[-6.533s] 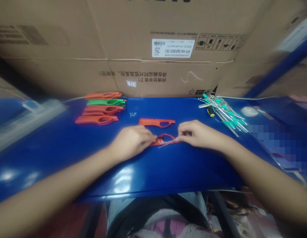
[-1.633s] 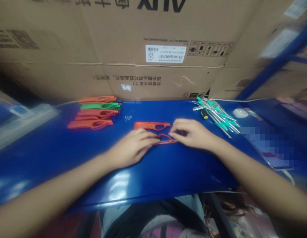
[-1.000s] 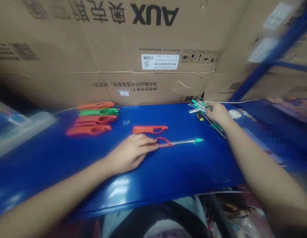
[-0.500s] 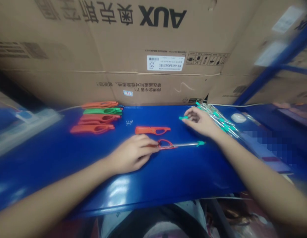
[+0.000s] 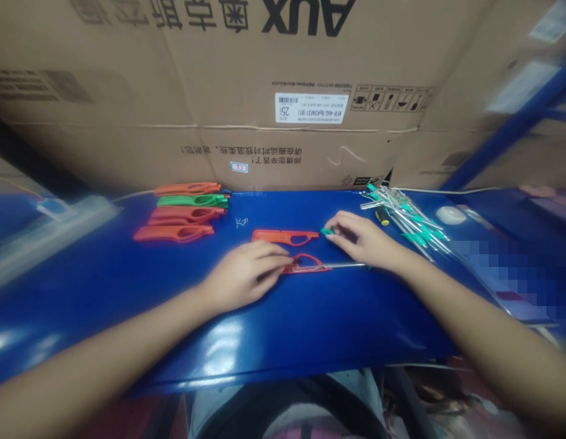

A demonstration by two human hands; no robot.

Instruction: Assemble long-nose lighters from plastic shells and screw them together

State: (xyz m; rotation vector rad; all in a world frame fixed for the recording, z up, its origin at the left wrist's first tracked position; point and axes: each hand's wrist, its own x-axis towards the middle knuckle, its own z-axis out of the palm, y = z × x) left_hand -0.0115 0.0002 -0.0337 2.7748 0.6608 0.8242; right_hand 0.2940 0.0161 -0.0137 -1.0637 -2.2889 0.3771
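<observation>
My left hand (image 5: 246, 272) is closed around the hidden left end of an orange-red lighter casing half (image 5: 305, 270) on the blue table. From the casing's looped end, a thin metal tube (image 5: 344, 265) runs right, its far tip behind my right hand (image 5: 362, 242). Between thumb and fingers, my right hand pinches a small teal-green plastic piece (image 5: 327, 231). That piece is at the right end of a second orange lighter casing half (image 5: 273, 235), which lies just beyond my left hand; I cannot tell whether they touch.
Several orange, red and green casings (image 5: 173, 233) are lined up at the back left. Metal tubes with teal parts (image 5: 413, 221) are piled at the back right, near a black-and-yellow object (image 5: 382, 217) and a white rounded object (image 5: 450, 214). A cardboard box (image 5: 228, 79) stands behind.
My right hand has moved left with the teal-green piece, away from the tube pile and up to the second casing half. My left hand keeps its grip, nearly still.
</observation>
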